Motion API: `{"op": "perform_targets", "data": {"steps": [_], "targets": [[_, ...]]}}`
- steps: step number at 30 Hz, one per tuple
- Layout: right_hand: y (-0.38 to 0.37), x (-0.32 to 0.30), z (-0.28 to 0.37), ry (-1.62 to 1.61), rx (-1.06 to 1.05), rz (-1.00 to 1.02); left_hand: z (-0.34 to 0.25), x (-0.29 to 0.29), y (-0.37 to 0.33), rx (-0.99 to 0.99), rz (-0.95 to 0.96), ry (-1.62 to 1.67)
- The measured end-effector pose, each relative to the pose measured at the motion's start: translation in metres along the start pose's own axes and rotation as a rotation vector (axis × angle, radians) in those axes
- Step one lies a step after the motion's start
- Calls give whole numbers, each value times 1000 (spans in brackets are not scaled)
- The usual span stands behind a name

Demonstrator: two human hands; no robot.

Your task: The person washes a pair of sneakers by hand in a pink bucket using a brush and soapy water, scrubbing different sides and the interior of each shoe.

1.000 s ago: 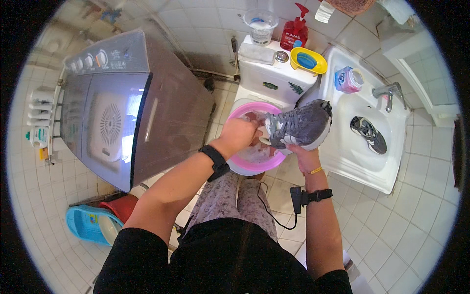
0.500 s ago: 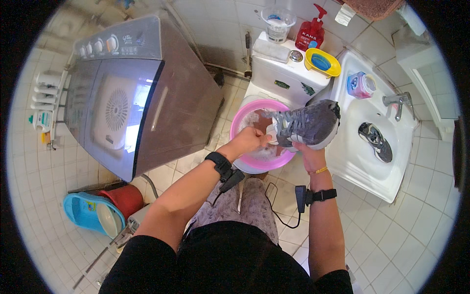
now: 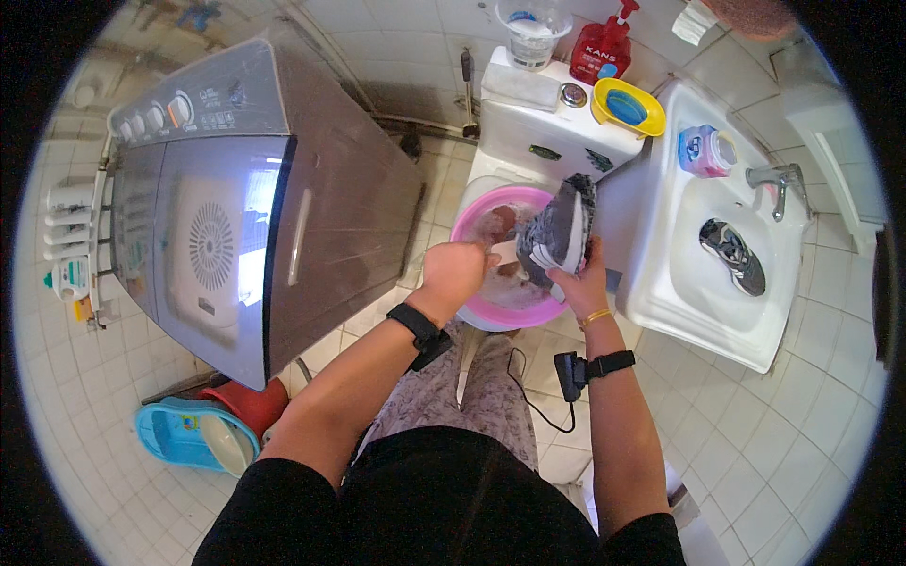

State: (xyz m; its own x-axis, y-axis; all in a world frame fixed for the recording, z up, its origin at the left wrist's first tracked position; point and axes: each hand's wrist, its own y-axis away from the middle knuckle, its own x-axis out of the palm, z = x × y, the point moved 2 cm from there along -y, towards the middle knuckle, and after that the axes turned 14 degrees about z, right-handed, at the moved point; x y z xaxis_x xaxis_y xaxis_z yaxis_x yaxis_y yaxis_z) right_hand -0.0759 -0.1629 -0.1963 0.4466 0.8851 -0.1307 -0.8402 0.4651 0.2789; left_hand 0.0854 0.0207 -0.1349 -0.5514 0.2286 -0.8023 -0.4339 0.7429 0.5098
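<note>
My right hand (image 3: 583, 275) grips a wet grey-and-white sneaker (image 3: 564, 231) by its side, thumb across it. The sneaker is tilted with its toe up, over the pink basin (image 3: 481, 203) of cloudy, sudsy water. My left hand (image 3: 460, 274) is closed beside the sneaker, above the basin's left part. A pale flat piece (image 3: 508, 252) shows at its fingertips; whether it belongs to the shoe or is separate, I cannot tell. A second dark sneaker (image 3: 733, 257) lies in the white sink (image 3: 694, 311) on the right.
Behind the basin, the toilet tank (image 3: 514, 132) bears a clear tub (image 3: 531, 42), a red pump bottle (image 3: 601, 52) and a yellow soap dish (image 3: 651, 121). A pink-and-blue container (image 3: 706, 151) stands by the faucet (image 3: 781, 184). At left are a washing machine (image 3: 349, 189) and a blue tub (image 3: 170, 443).
The sneaker has turned from lying sideways to toe-up and come left, lower over the basin. My left hand has shifted slightly left. The view has shifted a little.
</note>
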Motion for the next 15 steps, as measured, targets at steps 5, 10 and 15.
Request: {"op": "perform_targets", "data": {"steps": [5, 10, 15], "targets": [[-4, 30, -23, 278, 120, -86, 32, 27, 5, -151, 92, 151], [-2, 53, -48, 651, 399, -27, 38, 49, -6, -207, 160, 282], [-9, 78, -67, 1134, 386, 79, 45, 83, -25, -244, 192, 405]]}}
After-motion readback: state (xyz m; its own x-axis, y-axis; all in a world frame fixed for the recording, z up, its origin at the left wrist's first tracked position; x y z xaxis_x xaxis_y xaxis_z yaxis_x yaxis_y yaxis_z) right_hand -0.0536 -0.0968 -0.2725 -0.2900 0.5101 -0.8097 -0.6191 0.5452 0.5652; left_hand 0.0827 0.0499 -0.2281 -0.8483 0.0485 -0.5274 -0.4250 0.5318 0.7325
